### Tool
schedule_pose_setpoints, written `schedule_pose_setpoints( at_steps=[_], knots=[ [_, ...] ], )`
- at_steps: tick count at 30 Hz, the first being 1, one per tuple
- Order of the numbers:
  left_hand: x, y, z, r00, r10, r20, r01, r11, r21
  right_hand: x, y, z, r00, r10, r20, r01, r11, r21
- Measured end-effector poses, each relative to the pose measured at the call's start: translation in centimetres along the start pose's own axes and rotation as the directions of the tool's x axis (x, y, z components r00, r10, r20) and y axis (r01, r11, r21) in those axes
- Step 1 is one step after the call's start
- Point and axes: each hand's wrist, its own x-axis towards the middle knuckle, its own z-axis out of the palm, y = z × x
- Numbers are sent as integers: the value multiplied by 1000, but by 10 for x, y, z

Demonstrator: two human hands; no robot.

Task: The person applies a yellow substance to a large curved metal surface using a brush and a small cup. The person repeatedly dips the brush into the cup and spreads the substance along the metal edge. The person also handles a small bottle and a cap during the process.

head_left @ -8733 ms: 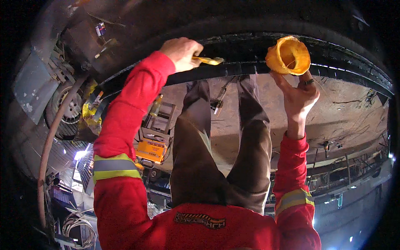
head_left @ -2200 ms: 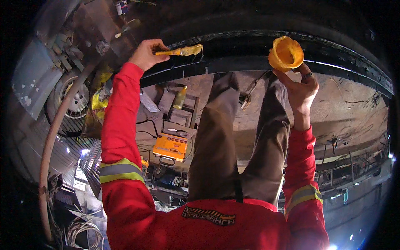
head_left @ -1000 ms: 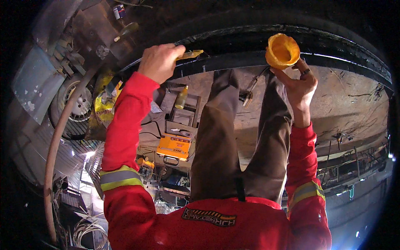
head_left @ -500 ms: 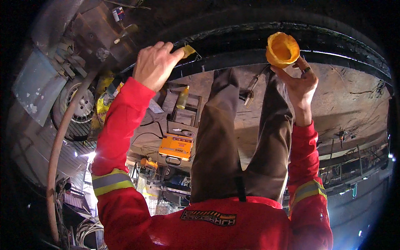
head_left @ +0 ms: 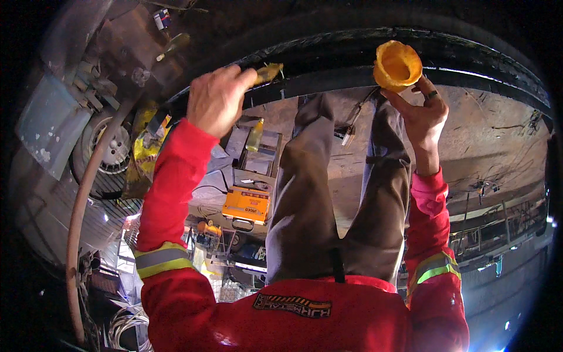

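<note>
In my left hand, the fingers are closed on a small yellowish flat piece; its exact kind is unclear. It sits in front of a long dark beam, and I cannot tell whether it touches. My right hand grips a yellow cup from below and the side. The cup's rim is uneven, and its hollow faces toward me. A ring shows on one finger of that hand.
Below the left hand stands an orange power unit with a cable. A yellowish bottle lies by a metal frame. Farther left are a car wheel, a yellow bag and a brown hose.
The yellowish piece has turned and now shows more of its length beyond my left fingers. My left hand has shifted slightly down. The right hand and cup have barely moved.
</note>
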Motion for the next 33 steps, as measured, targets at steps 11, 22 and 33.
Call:
schedule_pose_setpoints(
  at_steps=[11, 22, 33],
  knots=[
    [52, -25, 59, 984, 55, 169, -22, 981, -195, 17, -13, 4, 998, -64, 10, 64, 997, 48],
    [4, -96, 40, 972, -103, 210, 149, 964, -218, 20, -39, 31, 994, -103, 20, 102, 993, 65],
    [-8, -116, 34, 940, -61, 336, 172, 935, -312, 17, -49, 62, 984, -162, 72, 159, 986, 50]
  ],
)
